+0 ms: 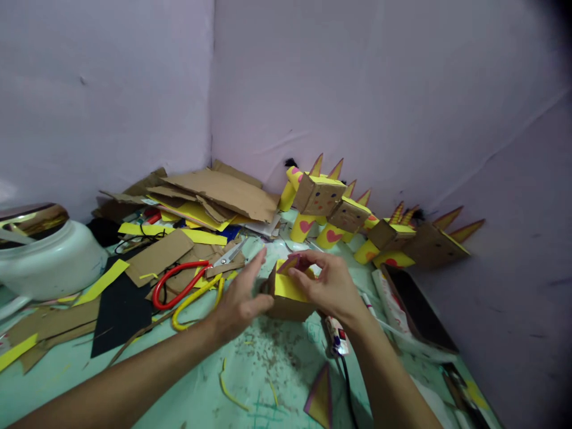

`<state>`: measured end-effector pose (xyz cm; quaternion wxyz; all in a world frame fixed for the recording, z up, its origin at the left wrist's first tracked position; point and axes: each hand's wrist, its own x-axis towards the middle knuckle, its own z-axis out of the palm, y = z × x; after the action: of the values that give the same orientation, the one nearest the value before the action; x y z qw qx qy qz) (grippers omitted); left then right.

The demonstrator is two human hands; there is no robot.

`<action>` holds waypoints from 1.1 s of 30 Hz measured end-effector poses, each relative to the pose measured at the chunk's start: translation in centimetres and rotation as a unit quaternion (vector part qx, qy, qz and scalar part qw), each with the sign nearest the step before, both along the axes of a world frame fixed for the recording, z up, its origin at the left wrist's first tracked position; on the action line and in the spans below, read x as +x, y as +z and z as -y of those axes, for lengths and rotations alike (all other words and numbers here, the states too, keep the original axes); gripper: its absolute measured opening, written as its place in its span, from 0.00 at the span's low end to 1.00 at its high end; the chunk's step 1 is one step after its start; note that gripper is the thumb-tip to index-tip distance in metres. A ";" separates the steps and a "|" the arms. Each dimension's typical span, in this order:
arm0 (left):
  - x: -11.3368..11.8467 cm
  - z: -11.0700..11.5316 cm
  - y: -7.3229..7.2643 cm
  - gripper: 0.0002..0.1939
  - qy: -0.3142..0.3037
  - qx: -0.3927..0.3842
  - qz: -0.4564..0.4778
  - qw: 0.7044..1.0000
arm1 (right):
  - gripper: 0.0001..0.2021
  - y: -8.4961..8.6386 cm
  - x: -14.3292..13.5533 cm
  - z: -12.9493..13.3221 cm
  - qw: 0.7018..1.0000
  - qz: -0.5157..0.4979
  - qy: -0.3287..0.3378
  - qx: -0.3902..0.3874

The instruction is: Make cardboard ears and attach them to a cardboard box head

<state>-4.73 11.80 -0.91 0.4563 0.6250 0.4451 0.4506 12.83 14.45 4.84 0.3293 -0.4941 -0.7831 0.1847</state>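
Note:
A small cardboard box (pixel 292 308) with a yellow paper top (pixel 288 289) stands in the middle of the table. My right hand (pixel 326 280) pinches a small purple-edged triangle (pixel 289 263) against the yellow top; part of the piece is hidden by the fingers. To the left of the box is my left hand (pixel 243 298), fingers apart and holding nothing. Under my right wrist lies a glue gun (pixel 337 336) with a black cord. Another purple-edged cardboard triangle (pixel 319 396) rests on the table nearer to me.
Red-handled scissors (pixel 179 283) and yellow-handled scissors (pixel 192 304) lie at left among paper scraps. Behind them is a cardboard stack (pixel 223 187). Several spiked cardboard animals (pixel 322 196) line the back wall. A white pot (pixel 49 256) stands far left, a dark tray (pixel 417 307) at right.

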 end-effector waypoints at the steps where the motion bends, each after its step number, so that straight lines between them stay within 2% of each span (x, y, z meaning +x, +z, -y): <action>1: -0.4 -0.2 0.5 0.40 0.021 0.021 0.023 0.999 | 0.09 0.2 0.3 0.0 1.000 -0.005 -0.011 -0.005; 3: -1.1 -0.7 2.0 0.31 0.070 0.055 0.041 0.995 | 0.17 0.5 1.3 0.2 0.999 -0.018 -0.032 -0.022; 5: -1.3 -1.4 3.8 0.23 0.095 0.056 0.006 0.994 | 0.28 0.7 2.5 0.7 0.997 -0.038 -0.030 -0.053; 8: -0.9 -2.3 6.1 0.18 0.057 0.091 -0.107 0.988 | 0.41 0.4 3.5 1.7 0.995 -0.045 0.003 -0.087; 10: -0.3 -2.7 6.7 0.16 0.018 0.103 -0.178 0.978 | 0.46 0.0 3.3 2.2 0.996 -0.022 0.015 -0.082; 16: 0.7 -4.0 5.6 0.09 -0.023 0.150 -0.259 0.954 | 0.51 -1.2 1.4 2.0 0.996 0.057 -0.003 -0.074; 21: 0.8 -4.8 4.8 0.05 -0.033 0.192 -0.278 0.941 | 0.54 -1.4 1.4 1.9 0.994 0.078 -0.014 -0.081; 29: 1.7 -4.1 5.2 0.06 -0.018 0.230 -0.344 0.910 | 0.55 -1.5 1.1 1.7 0.993 0.080 -0.012 -0.082; 33: 1.4 -3.8 5.6 0.05 -0.003 0.226 -0.342 0.912 | 0.54 -1.2 1.2 2.3 0.993 0.083 -0.016 -0.081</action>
<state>-3.35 15.57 4.70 0.1240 0.8287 0.4584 0.2962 14.07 12.18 3.69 0.2250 -0.5454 -0.7821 0.2002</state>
